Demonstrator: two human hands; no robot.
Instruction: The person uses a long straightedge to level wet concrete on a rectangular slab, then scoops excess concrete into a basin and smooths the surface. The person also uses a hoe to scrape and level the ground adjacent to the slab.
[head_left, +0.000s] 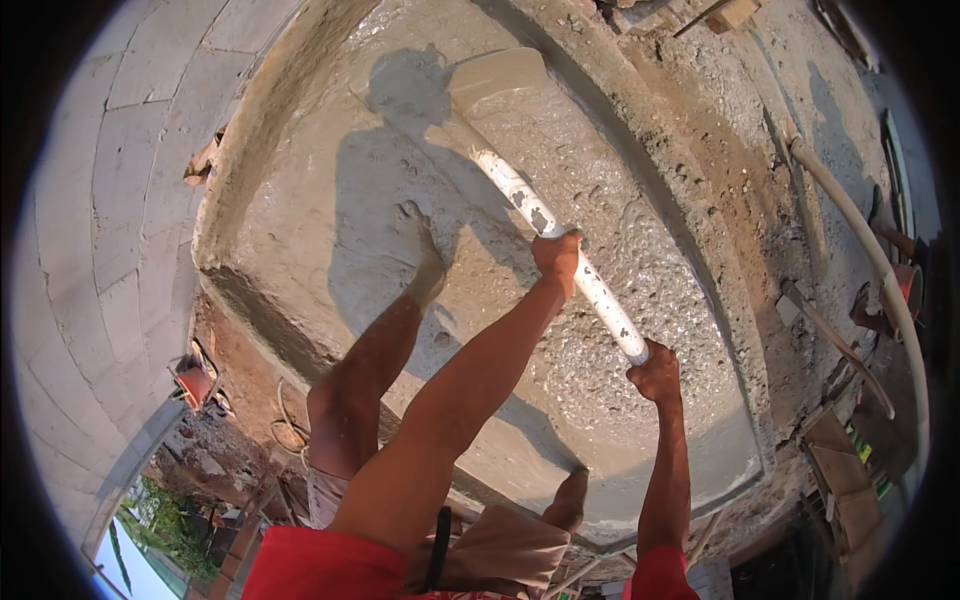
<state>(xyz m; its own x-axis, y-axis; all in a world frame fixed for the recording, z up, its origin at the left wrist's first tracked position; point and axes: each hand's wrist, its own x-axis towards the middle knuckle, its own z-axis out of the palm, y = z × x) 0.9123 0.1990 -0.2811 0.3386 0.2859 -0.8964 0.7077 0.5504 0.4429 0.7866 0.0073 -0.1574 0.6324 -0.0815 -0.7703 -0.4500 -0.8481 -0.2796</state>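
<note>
A hoe with a long white handle (pixel 612 312), its paint flaking off in patches, slants across a shallow trough (pixel 235 160) of wet grey mortar (pixel 640 250). My left hand (pixel 558 262) is wrapped round the middle of the handle. Lower down, my right hand (pixel 656 372) grips its near end. At the far end, the broad blade (pixel 500 80) is coated in mortar and lies against the wet surface. My shadow falls over the mortar to the left of the handle. One of my bare legs (pixel 365 370) reaches into the mortar, its foot mostly covered.
A pale block wall (pixel 130 150) runs along the left. A raised rim (pixel 690 190) bounds the trough on the right. Beyond it lie a thick hose (pixel 875 250), another long-handled tool (pixel 840 340) and boards (pixel 840 465). A small orange container (pixel 195 385) stands at lower left.
</note>
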